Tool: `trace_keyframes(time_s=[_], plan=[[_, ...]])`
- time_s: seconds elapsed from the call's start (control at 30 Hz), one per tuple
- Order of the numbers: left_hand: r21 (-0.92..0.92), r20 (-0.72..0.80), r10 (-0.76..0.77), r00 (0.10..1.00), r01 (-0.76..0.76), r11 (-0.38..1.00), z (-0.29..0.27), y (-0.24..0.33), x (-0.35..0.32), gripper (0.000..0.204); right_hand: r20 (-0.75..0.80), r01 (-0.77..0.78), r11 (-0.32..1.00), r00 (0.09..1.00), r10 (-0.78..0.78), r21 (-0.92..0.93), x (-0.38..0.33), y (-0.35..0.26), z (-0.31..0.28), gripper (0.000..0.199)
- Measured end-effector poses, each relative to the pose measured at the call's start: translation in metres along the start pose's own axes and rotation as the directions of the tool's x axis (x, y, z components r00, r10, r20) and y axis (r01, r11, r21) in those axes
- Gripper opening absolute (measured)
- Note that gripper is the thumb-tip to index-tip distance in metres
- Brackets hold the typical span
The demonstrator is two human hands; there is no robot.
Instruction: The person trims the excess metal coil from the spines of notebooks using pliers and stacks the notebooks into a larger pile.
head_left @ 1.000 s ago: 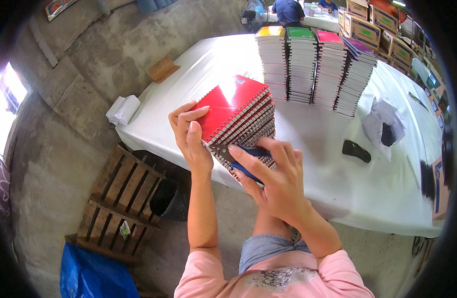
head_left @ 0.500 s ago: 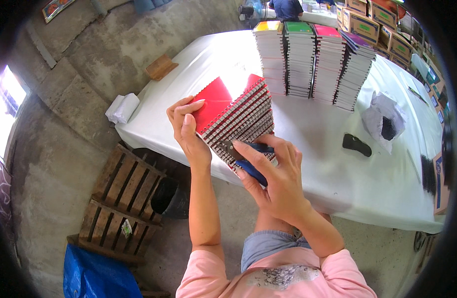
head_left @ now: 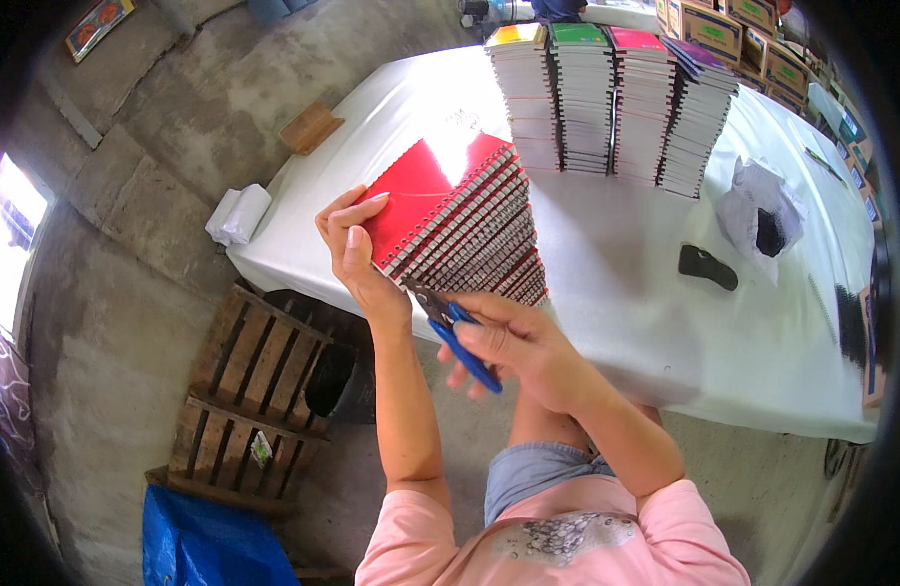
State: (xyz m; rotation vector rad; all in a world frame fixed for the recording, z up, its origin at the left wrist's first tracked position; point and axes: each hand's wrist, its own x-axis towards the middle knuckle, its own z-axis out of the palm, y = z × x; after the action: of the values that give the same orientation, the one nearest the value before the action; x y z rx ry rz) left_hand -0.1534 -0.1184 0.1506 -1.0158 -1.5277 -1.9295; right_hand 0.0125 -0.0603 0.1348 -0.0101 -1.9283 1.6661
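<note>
left hand [head_left: 357, 256] grips red notebooks [head_left: 460, 220], right hand [head_left: 528, 347] grips blue cutters [head_left: 460, 337] before notebook stacks [head_left: 611, 98].

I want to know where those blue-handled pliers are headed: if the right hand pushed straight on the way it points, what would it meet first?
Most likely the wire spirals of the red notebooks that the left hand steadies; the right hand aims the pliers up-left at their lower corner. Depth is unclear.

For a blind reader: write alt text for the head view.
The left hand steadies a fanned stack of red spiral notebooks on a white table, while the right hand holds blue-handled cutters at the wire bindings. Four taller notebook stacks stand behind.
</note>
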Motion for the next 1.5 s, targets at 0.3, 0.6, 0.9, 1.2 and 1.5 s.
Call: trace_keyframes(time_s=[0.3,0.6,0.9,1.2,1.5], plan=[[-0.005,-0.004,-0.041,0.999,0.041,0.999,-0.001,-0.001,0.001,0.047,-0.059,0.312,0.592,0.851,-0.522,-0.743,-0.001,0.009,0.002,0.047],[-0.004,-0.01,-0.035,0.999,0.035,0.999,0.0,0.001,0.001,0.047,-0.012,0.272,0.819,0.947,-0.322,-0.505,-0.002,0.009,0.005,0.041],[-0.002,0.0,-0.05,0.999,0.05,0.999,-0.002,-0.001,0.002,0.048,-0.088,0.242,0.844,0.943,-0.32,-0.478,-0.006,0.01,0.0,0.044],[-0.011,0.005,-0.05,0.999,0.05,0.999,-0.003,-0.003,0.003,0.047,-0.067,0.265,0.595,0.877,-0.476,-0.759,-0.002,0.014,0.002,0.048],[-0.017,0.0,-0.016,1.0,0.016,1.0,-0.002,-0.005,0.003,0.049,0.084,-0.086,0.994,0.993,0.08,0.072,0.003,0.012,-0.01,0.038]])
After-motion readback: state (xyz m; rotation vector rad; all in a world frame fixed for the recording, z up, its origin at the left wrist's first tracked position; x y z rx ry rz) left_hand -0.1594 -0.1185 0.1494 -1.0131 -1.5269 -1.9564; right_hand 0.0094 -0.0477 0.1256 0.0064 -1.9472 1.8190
